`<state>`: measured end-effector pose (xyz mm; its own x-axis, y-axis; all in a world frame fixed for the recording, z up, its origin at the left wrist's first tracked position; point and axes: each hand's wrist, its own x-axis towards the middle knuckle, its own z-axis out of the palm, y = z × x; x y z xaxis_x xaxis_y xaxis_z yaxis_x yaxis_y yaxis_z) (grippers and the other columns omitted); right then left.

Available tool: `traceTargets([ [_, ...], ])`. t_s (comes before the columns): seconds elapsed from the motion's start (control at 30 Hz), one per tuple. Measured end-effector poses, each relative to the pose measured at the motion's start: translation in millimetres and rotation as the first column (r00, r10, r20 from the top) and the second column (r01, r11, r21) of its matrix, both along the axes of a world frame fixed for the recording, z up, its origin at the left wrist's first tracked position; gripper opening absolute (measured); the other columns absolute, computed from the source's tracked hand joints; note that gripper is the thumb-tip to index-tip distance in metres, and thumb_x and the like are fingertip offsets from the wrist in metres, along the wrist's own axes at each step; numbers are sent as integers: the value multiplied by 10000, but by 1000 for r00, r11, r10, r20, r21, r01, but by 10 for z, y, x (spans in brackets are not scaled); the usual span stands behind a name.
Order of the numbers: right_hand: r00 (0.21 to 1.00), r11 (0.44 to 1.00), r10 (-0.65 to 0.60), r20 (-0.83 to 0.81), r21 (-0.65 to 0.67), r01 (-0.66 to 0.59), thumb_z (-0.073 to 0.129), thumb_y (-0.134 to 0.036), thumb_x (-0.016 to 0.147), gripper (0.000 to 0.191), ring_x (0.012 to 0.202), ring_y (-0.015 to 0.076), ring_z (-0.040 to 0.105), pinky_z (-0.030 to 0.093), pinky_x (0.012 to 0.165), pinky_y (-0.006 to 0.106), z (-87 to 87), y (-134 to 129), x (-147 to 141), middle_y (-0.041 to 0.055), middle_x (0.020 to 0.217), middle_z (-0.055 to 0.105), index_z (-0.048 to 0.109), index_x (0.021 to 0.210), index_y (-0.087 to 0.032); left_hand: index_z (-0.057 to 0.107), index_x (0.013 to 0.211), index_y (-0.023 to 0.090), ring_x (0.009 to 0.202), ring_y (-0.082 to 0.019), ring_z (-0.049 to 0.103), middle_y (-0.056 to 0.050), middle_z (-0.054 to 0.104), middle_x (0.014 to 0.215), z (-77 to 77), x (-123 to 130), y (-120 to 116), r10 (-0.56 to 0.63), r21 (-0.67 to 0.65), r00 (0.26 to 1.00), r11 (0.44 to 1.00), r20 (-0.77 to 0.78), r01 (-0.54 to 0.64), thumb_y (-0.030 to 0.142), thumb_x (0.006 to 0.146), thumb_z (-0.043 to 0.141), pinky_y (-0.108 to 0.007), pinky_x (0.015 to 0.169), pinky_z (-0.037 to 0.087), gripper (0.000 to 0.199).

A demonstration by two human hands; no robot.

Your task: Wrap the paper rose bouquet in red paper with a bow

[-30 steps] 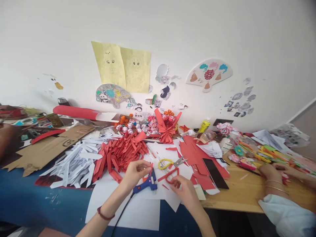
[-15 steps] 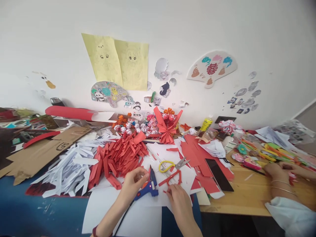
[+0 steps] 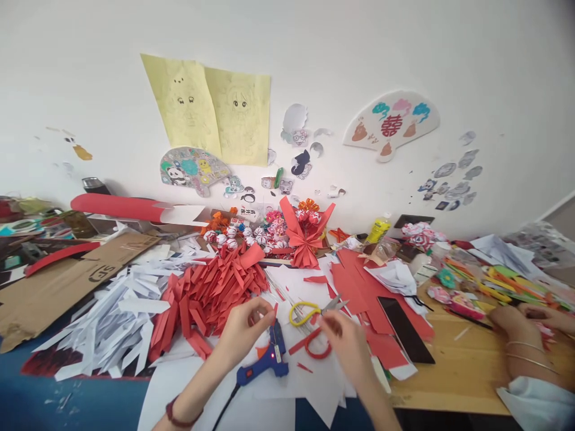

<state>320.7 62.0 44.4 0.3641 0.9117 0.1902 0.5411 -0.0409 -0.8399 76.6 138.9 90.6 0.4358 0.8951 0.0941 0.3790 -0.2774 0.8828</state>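
My left hand point(image 3: 247, 329) is closed in a pinch, with a small piece of red paper point(image 3: 275, 311) at its fingertips. Just below it lies a blue hot glue gun point(image 3: 265, 365) with a small light lit. My right hand point(image 3: 348, 341) has its fingers curled together in front of the scissors point(image 3: 303, 313), which show a yellow loop and silver blades. Whether anything is between those fingers is hidden. A red loop point(image 3: 318, 346) shows beside the right fingertips. Small red scraps point(image 3: 304, 367) lie on the white paper point(image 3: 269, 413).
Folded red paper pieces point(image 3: 215, 293) and white strips point(image 3: 121, 317) are heaped at left, near cardboard point(image 3: 76, 275). A red folded-paper ornament point(image 3: 305, 239) stands behind. Red sheets point(image 3: 359, 281) and a dark flat slab point(image 3: 406, 329) lie at right. Another person's hands point(image 3: 516, 326) work there.
My right hand has risen from the red loop towards the scissors' blades. My left hand has shifted slightly, and the red piece now shows at its fingertips. The view has moved a little.
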Motion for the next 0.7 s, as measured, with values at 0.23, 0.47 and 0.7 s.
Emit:
traceTargets([
  [0.23, 966, 999, -41, -254, -38, 32, 753, -364, 798, 433, 866, 217, 659, 530, 828, 385, 105, 1631, 780, 68, 924, 688, 625, 1131, -120, 696, 796, 153, 847, -201, 626, -77, 715, 889, 146, 761, 984, 49, 97, 977, 995, -206, -29, 240, 856, 642, -331, 804, 486, 119],
  [0.47, 842, 955, 190, -505, -106, -279, 635, -325, 941, 258, 960, 189, 666, 577, 831, 387, -118, 2199, 905, 68, 1128, 662, 632, 1125, -145, 610, 1194, 152, 1002, -220, 649, -87, 637, 1186, -28, 1341, 1754, 33, 8, 948, 999, -316, -32, 359, 951, 613, -416, 854, 567, 320],
  [0.7, 721, 933, 264, -640, -19, -359, 722, -342, 868, 262, 880, 182, 711, 585, 832, 376, -151, 2296, 808, 56, 983, 735, 676, 1025, -136, 627, 1156, 143, 966, -209, 658, -78, 655, 1140, -212, 1433, 1862, -4, 3, 957, 1000, -291, 5, 356, 951, 615, -402, 836, 573, 296],
])
